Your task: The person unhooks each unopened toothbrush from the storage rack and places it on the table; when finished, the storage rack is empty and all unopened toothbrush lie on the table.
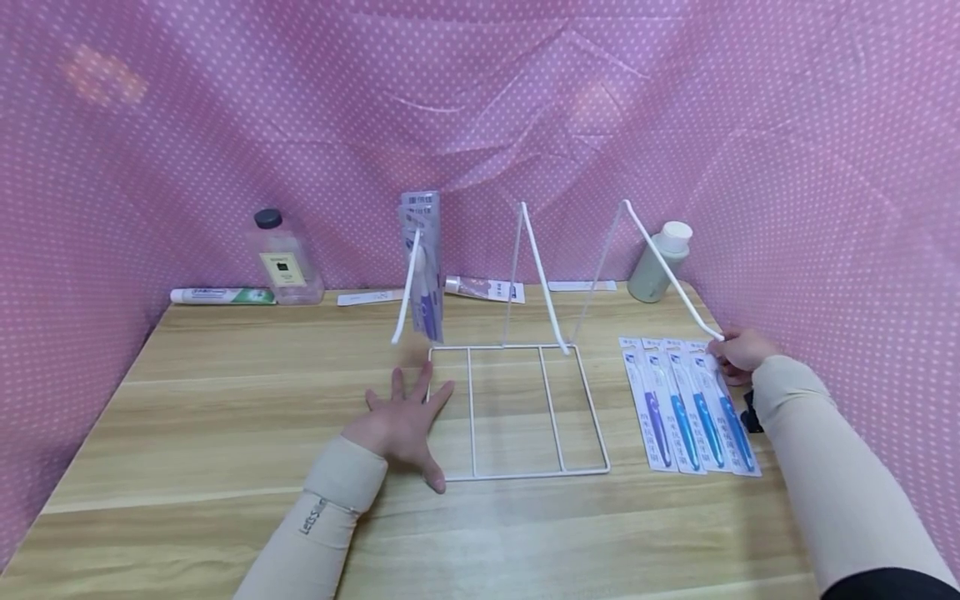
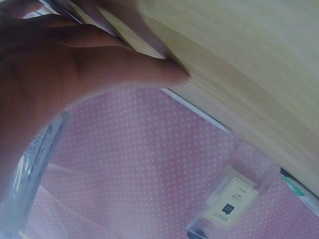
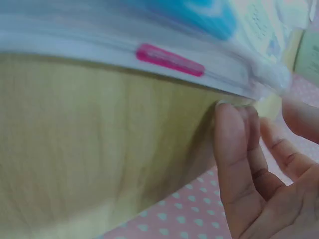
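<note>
My left hand (image 1: 405,423) lies with fingers spread over the left side of a white wire display rack's base (image 1: 517,477). Several packaged toothbrushes (image 1: 422,267) hang from the rack's left hook (image 1: 406,287); its middle hook (image 1: 545,279) and right hook (image 1: 671,271) carry nothing. On the right, several packaged toothbrushes (image 1: 678,417) lie in a row, one purple and the others blue. My right hand (image 1: 742,350) is at the top corner of the rightmost pack (image 3: 124,45), fingertips right at its edge; I cannot tell whether they pinch it.
Along the back stand a clear bottle with a black cap (image 1: 285,262) and a grey-green bottle with a white cap (image 1: 660,265). Toothpaste tubes (image 1: 223,296) (image 1: 483,289) and flat white packets (image 1: 370,297) lie between and beside them. A pink dotted curtain (image 1: 480,108) surrounds the wooden table (image 1: 525,542).
</note>
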`<state>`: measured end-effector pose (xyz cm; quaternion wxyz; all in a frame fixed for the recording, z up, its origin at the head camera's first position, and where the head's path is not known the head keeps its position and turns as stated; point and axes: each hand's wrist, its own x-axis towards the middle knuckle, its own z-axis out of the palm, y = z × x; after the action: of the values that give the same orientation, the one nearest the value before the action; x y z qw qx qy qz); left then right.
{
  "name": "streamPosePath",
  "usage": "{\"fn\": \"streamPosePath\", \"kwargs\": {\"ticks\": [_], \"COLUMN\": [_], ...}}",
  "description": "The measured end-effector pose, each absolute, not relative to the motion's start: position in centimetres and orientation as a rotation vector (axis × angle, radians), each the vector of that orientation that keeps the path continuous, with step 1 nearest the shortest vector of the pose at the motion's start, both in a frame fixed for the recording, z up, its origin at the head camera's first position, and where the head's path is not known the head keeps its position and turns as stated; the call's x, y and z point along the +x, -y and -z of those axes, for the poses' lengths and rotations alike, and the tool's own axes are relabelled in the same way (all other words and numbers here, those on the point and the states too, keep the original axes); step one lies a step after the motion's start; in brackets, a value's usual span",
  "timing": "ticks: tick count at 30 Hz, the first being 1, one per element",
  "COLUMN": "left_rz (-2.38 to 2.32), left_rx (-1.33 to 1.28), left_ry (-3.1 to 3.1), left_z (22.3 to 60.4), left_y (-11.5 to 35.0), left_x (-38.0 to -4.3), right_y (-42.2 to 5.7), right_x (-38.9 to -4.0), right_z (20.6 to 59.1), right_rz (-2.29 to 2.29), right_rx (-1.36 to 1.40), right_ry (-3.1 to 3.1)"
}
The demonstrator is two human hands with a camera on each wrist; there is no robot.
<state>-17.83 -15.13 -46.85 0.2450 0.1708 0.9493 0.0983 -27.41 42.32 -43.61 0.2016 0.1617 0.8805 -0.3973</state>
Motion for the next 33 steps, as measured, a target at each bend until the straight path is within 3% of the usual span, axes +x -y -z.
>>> {"fn": "streamPosePath", "kwargs": {"ticks": [6,13,20,33], "left_rz": [-0.287,-0.313,-0.332,-0.290], "left_rx": [0.487,0.480,0.466,0.478], "left_ry": [-2.598,-2.584,-2.577,-2.591], "left_z": [46.1,44.3,45.2,44.1], "left_y": [15.1,14.9,15.1,14.8], "left_x": [-17.3,-16.6,-17.0,-16.6], "right_y": [-41.1,-34.4,-28.0,-22.0], "right_x": [-26.9,-24.2,-20.9,-17.0], "right_z": [41.2,39.4,40.4,43.4], "right_rz": [1.105,1.085,0.863,0.530], "right_rx": [0.299,-0.172,-0.609,-0.860], "right_ry": [-2.536,-2.725,-2.825,-2.654]}}
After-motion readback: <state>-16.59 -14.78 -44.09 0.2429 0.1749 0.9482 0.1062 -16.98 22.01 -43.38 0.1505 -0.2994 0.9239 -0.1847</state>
